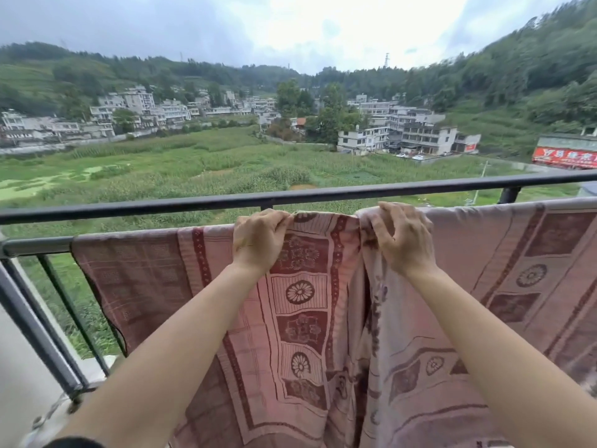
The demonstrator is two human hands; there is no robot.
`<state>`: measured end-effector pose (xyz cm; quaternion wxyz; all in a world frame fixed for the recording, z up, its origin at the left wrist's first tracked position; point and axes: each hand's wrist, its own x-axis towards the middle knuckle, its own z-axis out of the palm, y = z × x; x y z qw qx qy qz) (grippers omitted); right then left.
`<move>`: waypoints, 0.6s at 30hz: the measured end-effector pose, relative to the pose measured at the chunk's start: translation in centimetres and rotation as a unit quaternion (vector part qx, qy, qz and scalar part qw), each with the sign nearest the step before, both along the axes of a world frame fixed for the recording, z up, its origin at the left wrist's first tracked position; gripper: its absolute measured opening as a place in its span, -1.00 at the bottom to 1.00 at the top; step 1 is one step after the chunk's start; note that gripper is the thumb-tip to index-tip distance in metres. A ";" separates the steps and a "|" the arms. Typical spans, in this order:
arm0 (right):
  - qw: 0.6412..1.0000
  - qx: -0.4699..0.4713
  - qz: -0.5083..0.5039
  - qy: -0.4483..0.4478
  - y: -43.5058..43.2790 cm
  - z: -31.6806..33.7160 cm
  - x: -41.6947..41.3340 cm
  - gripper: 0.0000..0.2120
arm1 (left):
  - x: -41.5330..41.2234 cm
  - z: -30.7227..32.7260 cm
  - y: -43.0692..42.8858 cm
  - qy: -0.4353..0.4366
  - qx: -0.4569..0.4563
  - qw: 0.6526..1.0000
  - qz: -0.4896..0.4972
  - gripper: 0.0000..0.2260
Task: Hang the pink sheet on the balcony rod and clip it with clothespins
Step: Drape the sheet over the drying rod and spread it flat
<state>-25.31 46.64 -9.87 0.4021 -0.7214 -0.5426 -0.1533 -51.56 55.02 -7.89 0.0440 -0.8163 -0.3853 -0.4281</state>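
Pink sheet (323,302) drapes the rod (35,246); your left hand (258,240) and right hand (400,237) pinch its bunched top fold, likely to spread it.

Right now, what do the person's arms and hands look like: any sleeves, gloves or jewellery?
Both forearms are bare, with no sleeves over them. The left hand and the right hand wear no gloves, and no rings, watch or bracelet show. The fingers are bare too. Only a dark edge of clothing shows low beside the left arm.
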 end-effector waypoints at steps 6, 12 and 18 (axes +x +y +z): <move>0.998 0.040 0.014 -0.054 0.0 0.1 1.5 -0.64 | -1.7 2.1 1.3 -0.025 0.044 0.997 0.051 -0.78; 0.992 0.122 -0.006 0.013 0.1 -0.1 2.8 -0.81 | -8.6 3.8 4.1 -0.105 -0.003 0.972 0.212 -0.76; 0.992 0.123 -0.027 0.000 -1.1 0.7 6.7 -0.79 | -25.7 3.6 9.4 -0.149 -0.256 0.838 0.458 -0.68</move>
